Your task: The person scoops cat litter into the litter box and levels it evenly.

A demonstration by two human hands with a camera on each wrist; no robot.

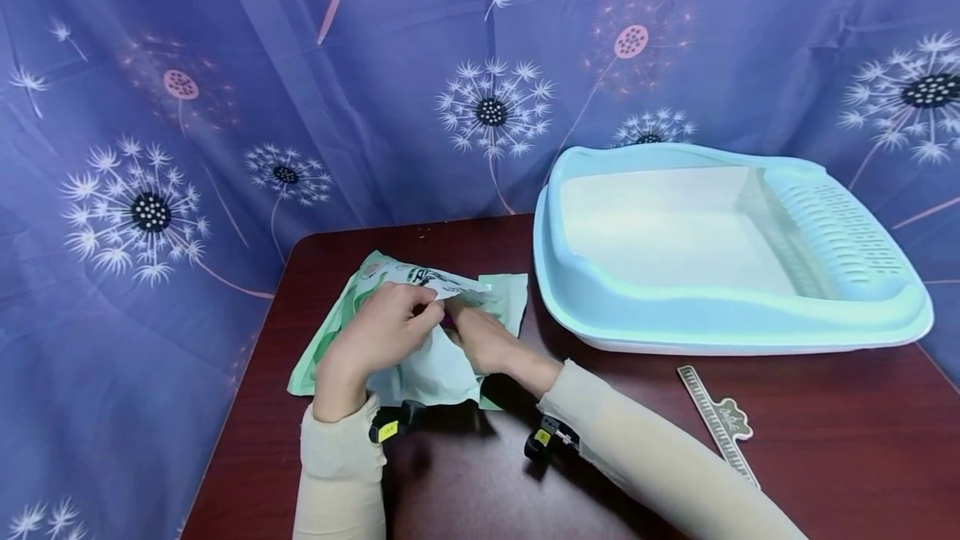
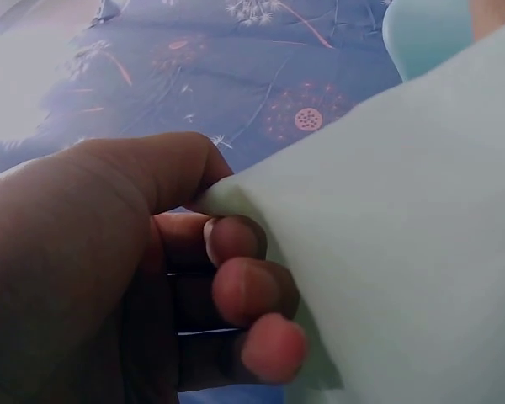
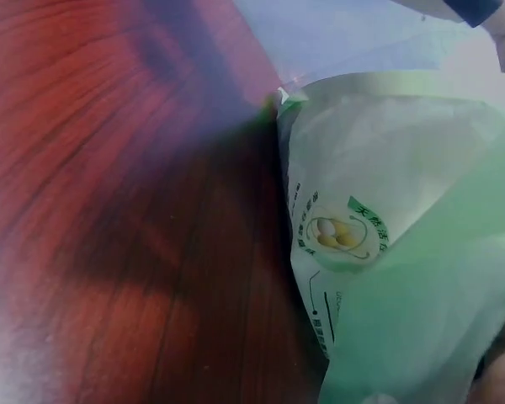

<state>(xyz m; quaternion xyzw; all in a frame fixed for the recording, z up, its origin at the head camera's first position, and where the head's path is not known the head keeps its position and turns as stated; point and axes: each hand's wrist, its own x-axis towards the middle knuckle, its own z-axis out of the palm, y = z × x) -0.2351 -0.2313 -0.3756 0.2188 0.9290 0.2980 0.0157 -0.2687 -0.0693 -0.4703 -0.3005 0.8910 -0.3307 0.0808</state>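
Observation:
A pale green and white printed bag (image 1: pixel 442 369) lies on the left part of the table, its mouth spread apart. My left hand (image 1: pixel 375 327) pinches the bag's upper edge between thumb and bent index finger; the left wrist view shows the pale film (image 2: pixel 404 219) rising from this grip. My right hand (image 1: pixel 483 340) reaches into the mouth from the right, its fingers hidden by the film. A small purple patch (image 1: pixel 448 320) shows just by those fingers. In the right wrist view, the bag's printed side (image 3: pixel 345 227) stands above the wood, with round yellow shapes pictured on it.
On the right of the dark red table (image 1: pixel 465 490) stands a large litter tray with a light blue rim (image 1: pixel 675 307) and a slotted end. A flat ruler with a clip-shaped outline (image 1: pixel 720 427) lies in front of it. Behind hangs a blue dandelion-print curtain (image 1: pixel 390 107).

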